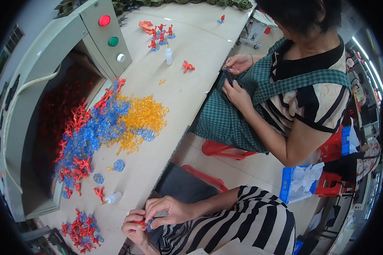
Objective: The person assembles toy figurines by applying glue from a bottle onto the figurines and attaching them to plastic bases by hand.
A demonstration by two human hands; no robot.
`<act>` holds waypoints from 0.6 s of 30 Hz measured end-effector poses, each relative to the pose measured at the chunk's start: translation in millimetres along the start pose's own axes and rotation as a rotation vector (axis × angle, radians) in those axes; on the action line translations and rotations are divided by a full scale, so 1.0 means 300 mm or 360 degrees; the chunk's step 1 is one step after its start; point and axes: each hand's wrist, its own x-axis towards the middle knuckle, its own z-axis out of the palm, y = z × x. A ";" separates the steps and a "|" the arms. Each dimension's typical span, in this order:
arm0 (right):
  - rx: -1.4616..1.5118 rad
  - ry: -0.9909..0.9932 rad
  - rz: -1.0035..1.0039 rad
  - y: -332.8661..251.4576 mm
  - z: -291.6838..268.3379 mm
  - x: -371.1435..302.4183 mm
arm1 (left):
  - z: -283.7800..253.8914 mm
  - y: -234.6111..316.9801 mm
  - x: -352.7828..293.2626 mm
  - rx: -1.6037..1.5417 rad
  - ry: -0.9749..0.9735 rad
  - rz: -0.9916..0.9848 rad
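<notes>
A worker (pixel 225 223) wears a top (pixel 259 225) boldly striped in black and cream, its short right sleeve (pixel 259 196) banded to match and baring the forearm (pixel 212 204), with right hand (pixel 168 210) and left hand (pixel 133 225) bare and off-white cloth (pixel 227 250) against the stripes below.

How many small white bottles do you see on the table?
2: one white bottle near the clustered red figures, another white bottle beside a single red figure. More may be hidden.

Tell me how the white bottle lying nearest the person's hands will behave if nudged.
The white bottle would probably roll, as its rounded side rests on the table. It is likely light, being small and plastic-looking. Its smooth wall might slip.
</notes>
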 end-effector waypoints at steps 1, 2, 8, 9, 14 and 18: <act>0.0018 0.0007 0.0008 0.001 0.004 0.001 | 0.001 -0.002 -0.003 -0.0020 0.0026 0.0003; 0.0037 0.0014 0.0016 0.001 0.005 0.003 | -0.001 -0.003 -0.004 -0.0039 0.0052 0.0007; 0.0081 -0.0041 0.0259 -0.013 -0.006 0.006 | 0.001 -0.002 -0.009 -0.0023 0.0098 -0.0046; 0.0078 -0.0038 0.0260 -0.019 -0.007 0.005 | 0.002 -0.002 -0.011 -0.0026 0.0096 -0.0048; 0.0006 -0.0011 0.0215 -0.037 -0.016 -0.009 | 0.011 -0.018 -0.015 -0.0031 0.0050 -0.0059; 0.0053 -0.0091 0.0229 -0.034 -0.008 0.006 | 0.005 -0.008 -0.025 -0.0041 0.0188 -0.0064</act>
